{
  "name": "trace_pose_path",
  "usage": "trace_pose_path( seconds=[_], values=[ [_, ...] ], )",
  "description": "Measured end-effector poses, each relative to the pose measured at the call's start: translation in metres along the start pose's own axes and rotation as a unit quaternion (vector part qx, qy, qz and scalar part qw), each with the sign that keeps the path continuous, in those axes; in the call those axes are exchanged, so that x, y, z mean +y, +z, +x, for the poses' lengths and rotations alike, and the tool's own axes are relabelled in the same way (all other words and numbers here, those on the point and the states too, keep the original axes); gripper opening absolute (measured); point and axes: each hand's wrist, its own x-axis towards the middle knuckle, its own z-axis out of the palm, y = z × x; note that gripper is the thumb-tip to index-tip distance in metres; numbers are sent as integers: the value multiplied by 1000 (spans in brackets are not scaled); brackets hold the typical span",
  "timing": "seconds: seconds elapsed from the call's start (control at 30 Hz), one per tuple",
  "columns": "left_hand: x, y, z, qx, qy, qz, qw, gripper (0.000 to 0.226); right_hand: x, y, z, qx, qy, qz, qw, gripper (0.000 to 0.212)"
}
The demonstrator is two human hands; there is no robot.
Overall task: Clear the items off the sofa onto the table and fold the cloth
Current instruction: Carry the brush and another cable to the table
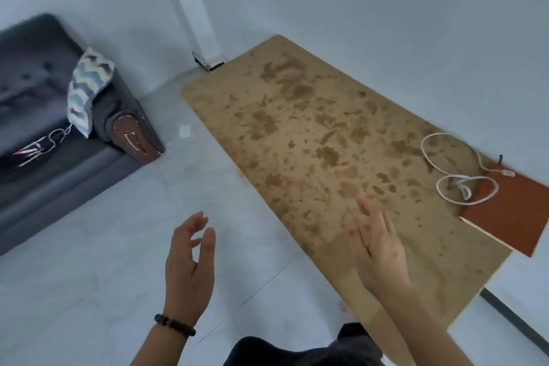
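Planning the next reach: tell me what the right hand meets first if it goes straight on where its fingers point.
Probably the bare top of the table, along which the right hand points; its height is unclear. The white cable and brown notebook lie to its right.

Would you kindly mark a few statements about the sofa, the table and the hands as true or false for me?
1. Both the left hand and the right hand hold nothing. True.
2. The white cable lies on the sofa seat. False: it lies on the table, partly over the orange notebook.
3. What look like keys lie on the seat of the sofa. True.
4. The patterned cloth lies folded on the table. False: it leans unfolded at the sofa's armrest.
5. The right hand is over the table. True.
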Motion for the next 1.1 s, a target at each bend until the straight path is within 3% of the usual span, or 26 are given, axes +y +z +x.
trace_pose_path(
  seconds=[0.13,0.37,0.63,0.9,1.1],
  values=[
    [-82,-108,-9,51,-42,-21,998,34,-75,89,-33,-43,-36,-30,998,61],
    [-193,-286,-40,194,-148,-52,968,27,-200,247,-93,-194,-119,4,974,56],
    [-286,-383,-16,306,-247,-78,916,27,-301,393,-81,-271,-194,-2,943,51],
    [-383,-464,114,331,-309,-53,890,27,-388,593,-7,-337,-191,2,922,53],
    [-400,-574,260,364,-280,-44,887,26,-528,711,76,-358,-239,-5,902,51]
  ],
)
